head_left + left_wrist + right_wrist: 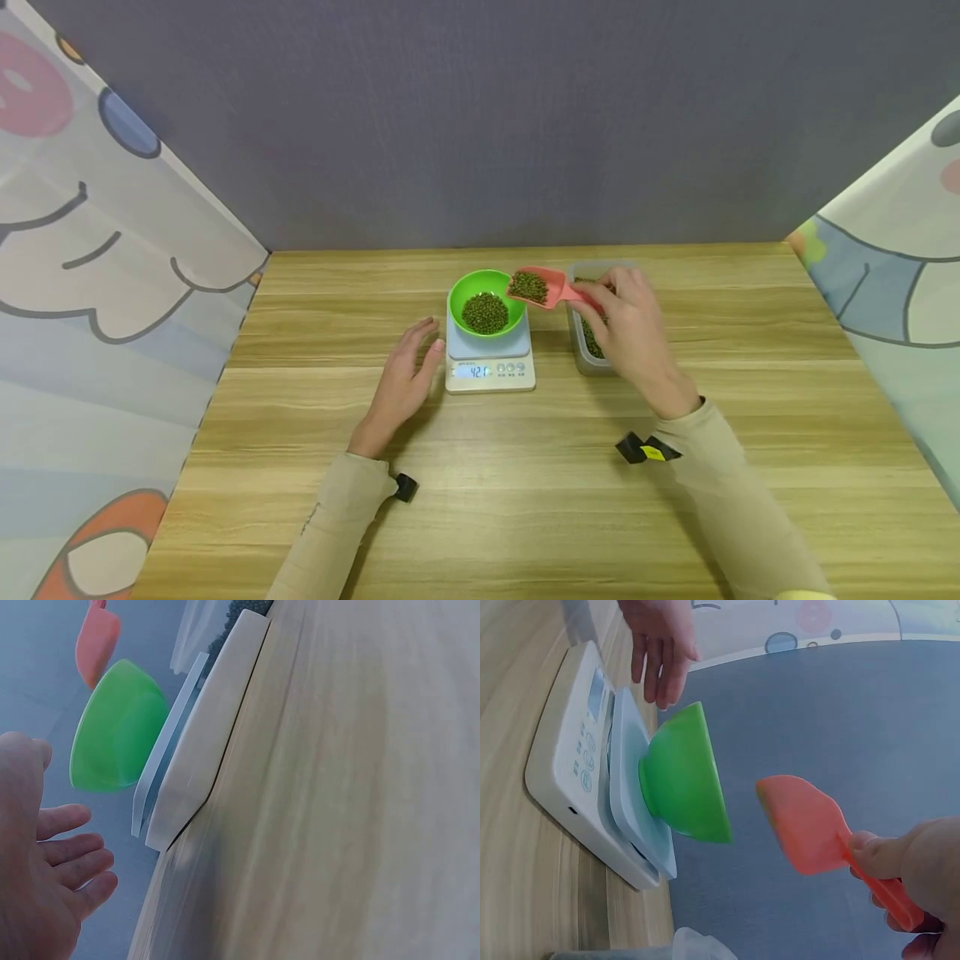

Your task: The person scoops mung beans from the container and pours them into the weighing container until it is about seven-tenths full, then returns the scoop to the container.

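My right hand (pixel 633 333) grips the handle of a red scoop (pixel 802 825) that carries a load of small green beans (pixel 528 287). The scoop's front edge overlaps the right rim of a green bowl (pixel 459 300) in the head view; the right wrist view shows it raised above the bowl's mouth and apart from it. Beans lie in the bottom of the bowl, which stands on a white kitchen scale (pixel 491 382) whose display appears to read 421. Close by the scale's left side, my left hand (pixel 405 379) holds nothing, its fingers relaxed.
A clear plastic container (pixel 592 363) of the same beans stands right of the scale, partly hidden under my right hand. All of this is on a wooden table (pixel 510 500). A grey panel (pixel 510 125) rises behind the table, with cartoon-printed sheets at both sides.
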Tool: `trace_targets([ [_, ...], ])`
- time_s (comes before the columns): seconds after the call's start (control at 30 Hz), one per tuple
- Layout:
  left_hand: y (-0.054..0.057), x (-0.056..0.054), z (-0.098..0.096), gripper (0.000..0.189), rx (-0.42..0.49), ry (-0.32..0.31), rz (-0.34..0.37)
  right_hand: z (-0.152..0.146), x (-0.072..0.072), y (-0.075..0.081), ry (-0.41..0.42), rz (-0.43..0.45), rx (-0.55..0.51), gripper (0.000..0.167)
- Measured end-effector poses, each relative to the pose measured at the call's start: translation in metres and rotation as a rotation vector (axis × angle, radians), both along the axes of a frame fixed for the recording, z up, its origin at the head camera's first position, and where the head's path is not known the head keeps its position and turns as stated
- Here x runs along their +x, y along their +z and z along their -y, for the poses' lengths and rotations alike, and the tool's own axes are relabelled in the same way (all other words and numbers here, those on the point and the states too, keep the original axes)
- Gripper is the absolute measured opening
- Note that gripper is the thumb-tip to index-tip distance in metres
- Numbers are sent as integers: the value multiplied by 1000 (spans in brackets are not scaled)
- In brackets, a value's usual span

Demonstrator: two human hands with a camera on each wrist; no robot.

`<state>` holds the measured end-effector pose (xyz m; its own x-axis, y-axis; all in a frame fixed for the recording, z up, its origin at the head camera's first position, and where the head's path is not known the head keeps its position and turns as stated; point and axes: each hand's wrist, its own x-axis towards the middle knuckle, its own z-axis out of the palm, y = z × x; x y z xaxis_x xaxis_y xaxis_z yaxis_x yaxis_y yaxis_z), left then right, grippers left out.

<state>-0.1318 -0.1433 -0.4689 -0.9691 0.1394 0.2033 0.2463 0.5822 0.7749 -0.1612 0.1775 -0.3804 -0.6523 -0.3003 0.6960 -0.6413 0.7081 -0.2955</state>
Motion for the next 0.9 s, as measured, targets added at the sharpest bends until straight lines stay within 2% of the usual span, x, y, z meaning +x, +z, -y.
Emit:
trace_targets([
  [0.47,0,0,1,50,-5,4,-9,8,-3,0,-26,-52,83,25],
  [0.9,-1,-1,1,50,-3,6,-23,13,-5,-3,-16,-142,146,23],
])
